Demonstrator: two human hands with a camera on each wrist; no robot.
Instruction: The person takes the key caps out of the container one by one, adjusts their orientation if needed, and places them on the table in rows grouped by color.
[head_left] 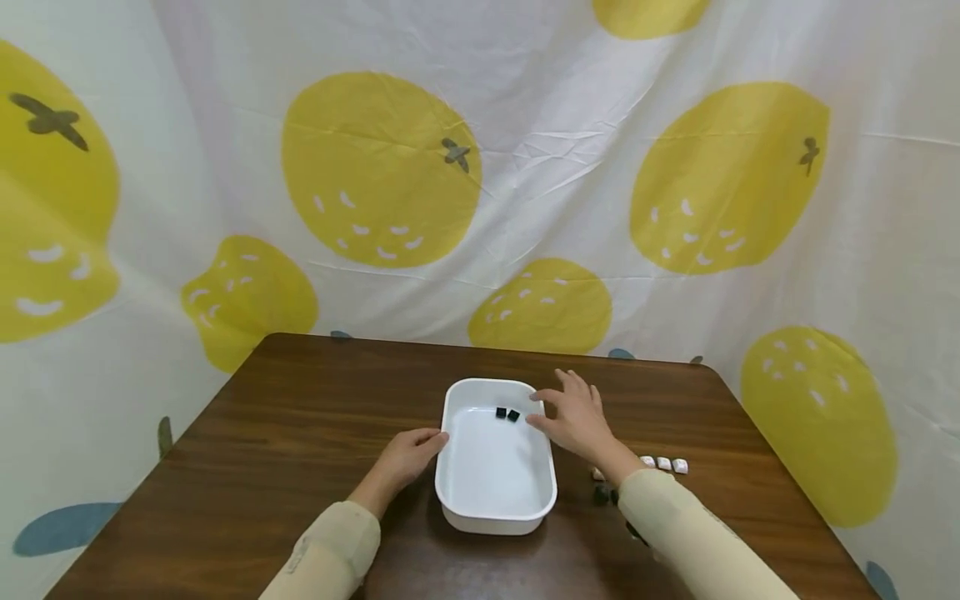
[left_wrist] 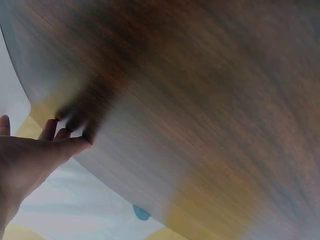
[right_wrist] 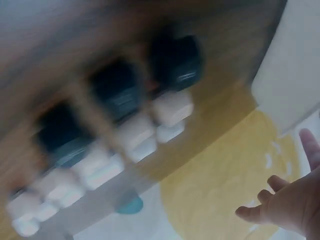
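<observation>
A white rectangular tray (head_left: 495, 514) stands on the brown wooden table, with two small black keycap-like cubes (head_left: 513, 415) lying near its far end. My left hand (head_left: 405, 458) is at the tray's left side, thumb at the rim; in the left wrist view its fingers (left_wrist: 75, 144) extend loosely beside the tray. Over the right rim hovers my right hand (head_left: 576, 418), thumb and index finger spread apart, nothing between them. To its right, partly hidden by the forearm, are white keycap-like pieces (head_left: 664, 463) and dark ones (head_left: 602, 495), in blurred rows in the right wrist view.
The glossy wooden table (head_left: 300, 417) extends left and right of the tray. Behind it hangs a white cloth (head_left: 532, 192) printed with yellow lemons, close to the table's far edge.
</observation>
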